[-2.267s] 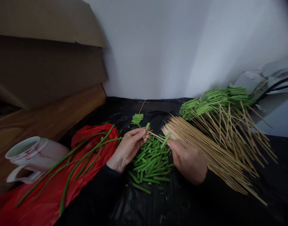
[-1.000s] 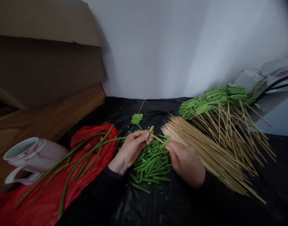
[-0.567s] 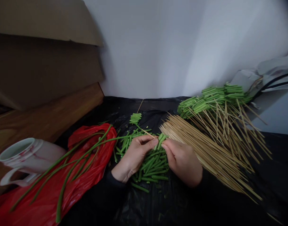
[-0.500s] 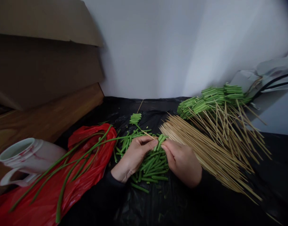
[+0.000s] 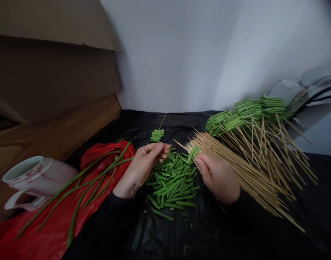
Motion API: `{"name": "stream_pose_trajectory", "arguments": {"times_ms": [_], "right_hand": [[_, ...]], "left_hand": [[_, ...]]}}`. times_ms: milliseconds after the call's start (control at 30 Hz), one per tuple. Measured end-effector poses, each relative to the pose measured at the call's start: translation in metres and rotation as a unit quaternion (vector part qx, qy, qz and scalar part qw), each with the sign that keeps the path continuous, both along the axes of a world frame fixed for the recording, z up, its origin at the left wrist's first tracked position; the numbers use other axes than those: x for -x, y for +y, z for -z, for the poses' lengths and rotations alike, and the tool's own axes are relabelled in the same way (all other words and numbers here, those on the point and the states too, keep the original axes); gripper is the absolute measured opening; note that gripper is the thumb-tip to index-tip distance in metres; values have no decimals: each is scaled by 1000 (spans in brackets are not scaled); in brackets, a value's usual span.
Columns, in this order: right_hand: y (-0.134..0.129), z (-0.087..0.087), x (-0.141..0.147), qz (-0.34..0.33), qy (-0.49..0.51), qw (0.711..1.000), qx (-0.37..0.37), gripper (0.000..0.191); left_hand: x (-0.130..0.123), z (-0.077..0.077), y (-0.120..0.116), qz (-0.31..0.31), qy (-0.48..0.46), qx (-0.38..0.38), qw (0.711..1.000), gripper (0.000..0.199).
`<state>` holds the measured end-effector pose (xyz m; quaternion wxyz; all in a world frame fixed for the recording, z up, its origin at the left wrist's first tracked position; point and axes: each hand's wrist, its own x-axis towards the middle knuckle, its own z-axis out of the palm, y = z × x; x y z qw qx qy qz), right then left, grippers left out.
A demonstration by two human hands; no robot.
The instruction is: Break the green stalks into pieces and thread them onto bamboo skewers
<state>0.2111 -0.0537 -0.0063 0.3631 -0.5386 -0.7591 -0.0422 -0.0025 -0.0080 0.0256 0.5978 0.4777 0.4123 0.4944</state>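
My right hand (image 5: pixel 218 177) is closed around a bamboo skewer (image 5: pixel 181 145) with a few cut green stem pieces (image 5: pixel 193 154) threaded on it; its pointed end sticks out to the upper left. My left hand (image 5: pixel 143 164) is apart from it, over the far left of a pile of cut green stems (image 5: pixel 175 184), resembling garlic scapes. Its thumb and fingers are drawn together, and I cannot make out what, if anything, is between them. Beyond the pile lies one filled skewer (image 5: pixel 157 135) of green pieces set side by side.
Bare bamboo skewers (image 5: pixel 244 173) lie in a bundle at right, with stacked filled skewers (image 5: pixel 246 112) behind. At left are a red plastic bag (image 5: pixel 100 213) with long green stems (image 5: pixel 76 216), a white mug (image 5: pixel 46 177) and a cardboard box (image 5: pixel 54 68). Black plastic sheeting (image 5: pixel 165 234) covers the surface.
My hands have moved apart. The left one has let go of the skewer and shifted left and up; the right one has moved slightly right with the skewer and its green pieces.
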Motion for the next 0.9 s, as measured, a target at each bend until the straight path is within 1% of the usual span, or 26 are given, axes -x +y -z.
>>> {"name": "stream_pose_trajectory", "arguments": {"times_ms": [67, 100, 133, 200, 300, 367, 433, 533, 600, 633, 667, 700, 733, 800, 867, 900], "right_hand": [[3, 2, -3, 9, -2, 1000, -6, 29], [4, 3, -4, 11, -3, 1000, -9, 29], [4, 4, -4, 12, -6, 1000, -10, 29], [5, 6, -5, 14, -12, 1000, -11, 29], [4, 7, -4, 21, -17, 1000, -6, 29], [4, 6, -4, 20, -15, 1000, -1, 29], [3, 6, -3, 16, -13, 1000, -1, 29], [3, 6, -2, 14, -17, 1000, -5, 28], [3, 6, -1, 12, -20, 1000, -7, 28], [2, 5, -1, 9, -20, 1000, -9, 28], [2, 5, -1, 7, -17, 1000, -11, 28], [2, 5, 0, 5, -14, 1000, -13, 28], [1, 4, 0, 4, -9, 1000, -16, 28], [0, 2, 1, 1, 0, 1000, -26, 28], [-1, 0, 2, -6, 3, 999, -44, 29], [-2, 0, 3, -10, 2, 999, -52, 30]], "left_hand": [[10, -3, 6, -35, 55, -37, 997, 31], [14, -3, 8, -35, 94, -52, 994, 30], [17, -3, 9, -24, 134, -64, 989, 28], [22, 0, 11, 17, 218, -84, 972, 24], [26, 6, 14, 63, 326, -140, 933, 12], [28, 11, 15, 64, 385, -185, 902, 7], [29, 14, 15, 59, 435, -215, 872, 7], [30, 16, 14, 77, 494, -247, 830, 8], [29, 14, 13, 93, 510, -263, 814, 7], [28, 13, 12, 96, 505, -269, 814, 6], [27, 12, 11, 96, 492, -273, 821, 5], [25, 10, 11, 93, 468, -274, 835, 5], [23, 8, 10, 86, 434, -272, 854, 5], [20, 4, 9, 52, 348, -247, 903, 7], [16, 1, 7, 5, 245, -186, 952, 13], [15, 0, 7, -14, 189, -146, 971, 16]]}}
